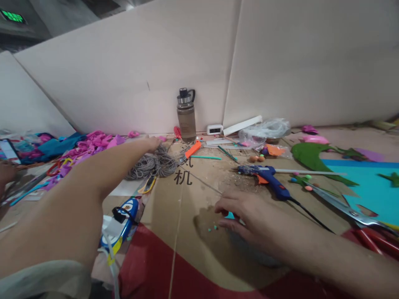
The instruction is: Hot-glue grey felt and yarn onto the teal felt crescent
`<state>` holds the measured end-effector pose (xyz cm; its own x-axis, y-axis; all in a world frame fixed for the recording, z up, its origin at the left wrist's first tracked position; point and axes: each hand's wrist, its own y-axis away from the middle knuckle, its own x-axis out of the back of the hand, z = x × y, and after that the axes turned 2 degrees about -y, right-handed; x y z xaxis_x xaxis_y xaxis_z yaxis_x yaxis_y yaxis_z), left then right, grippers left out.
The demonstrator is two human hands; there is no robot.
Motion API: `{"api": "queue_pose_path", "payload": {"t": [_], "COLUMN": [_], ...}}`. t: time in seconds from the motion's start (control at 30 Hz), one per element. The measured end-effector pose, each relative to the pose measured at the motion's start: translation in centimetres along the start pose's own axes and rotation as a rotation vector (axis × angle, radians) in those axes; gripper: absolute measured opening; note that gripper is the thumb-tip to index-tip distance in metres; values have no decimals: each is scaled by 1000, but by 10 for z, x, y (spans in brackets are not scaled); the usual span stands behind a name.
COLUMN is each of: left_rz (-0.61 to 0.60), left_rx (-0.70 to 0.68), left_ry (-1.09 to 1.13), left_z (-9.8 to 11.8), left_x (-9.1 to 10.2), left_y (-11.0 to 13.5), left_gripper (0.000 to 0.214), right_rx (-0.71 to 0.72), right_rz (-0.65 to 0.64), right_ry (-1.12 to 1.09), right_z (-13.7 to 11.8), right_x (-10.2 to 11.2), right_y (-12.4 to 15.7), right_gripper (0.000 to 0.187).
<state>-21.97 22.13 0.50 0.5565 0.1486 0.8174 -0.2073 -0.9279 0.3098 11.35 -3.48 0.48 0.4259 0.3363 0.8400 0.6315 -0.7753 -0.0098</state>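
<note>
My left hand (152, 144) reaches forward to the back of a tangled bundle of grey cord (149, 166); its fingers are small and partly hidden, so their grip is unclear. A single strand of the cord runs from the bundle across the cardboard to my right hand (240, 211). That hand is curled, its fingers bent at the strand and the thumb below them. Under the right hand and wrist lies a rounded grey thing (254, 251), mostly covered. A bit of teal shows between thumb and fingers. Small green bits lie beside the thumb.
Right of the cord are a blue glue gun (277, 182), large scissors (349, 211) and turquoise sheets (370, 191). An orange utility knife (191, 151) lies near a water bottle (187, 120). Pink fabric (96, 145) and a blue device (127, 220) are at left. Another person's hand (6, 172) shows far left.
</note>
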Motion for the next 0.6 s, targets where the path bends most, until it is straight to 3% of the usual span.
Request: {"api": "queue_pose_path", "payload": {"t": [0.2, 0.37, 0.6], "left_rz": [-25, 40, 199], "left_rx": [13, 3, 58], "left_ry": [-21, 48, 293], "left_z": [1, -8, -29], "left_x": [-1, 5, 44], "left_y": [-8, 2, 38], "left_gripper": [42, 36, 38], "right_rx": [125, 148, 117], "right_rz": [-10, 23, 9], "right_ry": [25, 13, 39], "right_z": [4, 9, 8], "right_x": [-6, -3, 6], "right_y": [0, 3, 6], "right_gripper": [13, 12, 11]}}
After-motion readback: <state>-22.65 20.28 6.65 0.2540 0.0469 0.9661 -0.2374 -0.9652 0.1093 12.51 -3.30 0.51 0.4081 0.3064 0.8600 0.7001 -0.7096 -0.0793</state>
